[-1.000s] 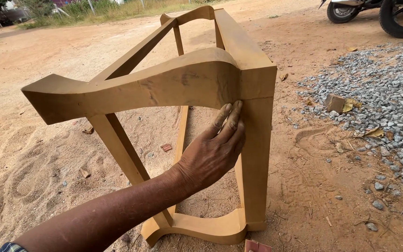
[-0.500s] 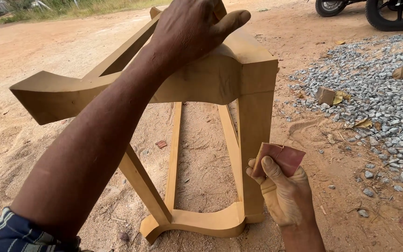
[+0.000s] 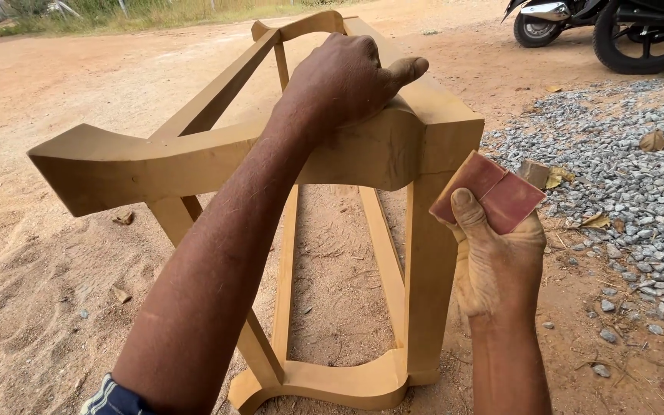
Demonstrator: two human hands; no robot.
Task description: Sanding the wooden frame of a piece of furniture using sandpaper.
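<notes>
The wooden furniture frame point(image 3: 393, 146) stands on end on sandy ground point(image 3: 32, 261). Left hand point(image 3: 347, 81) lies spread over its curved top rail, bracing it. Right hand point(image 3: 497, 265) pinches a folded reddish sandpaper sheet point(image 3: 489, 192) against the upright leg's outer face. Judged rigid and fairly heavy, with sharp corners; rails offer firm holds. Open sand lies left; gravel pile point(image 3: 624, 161) and parked scooters point(image 3: 601, 27) lie right.
</notes>
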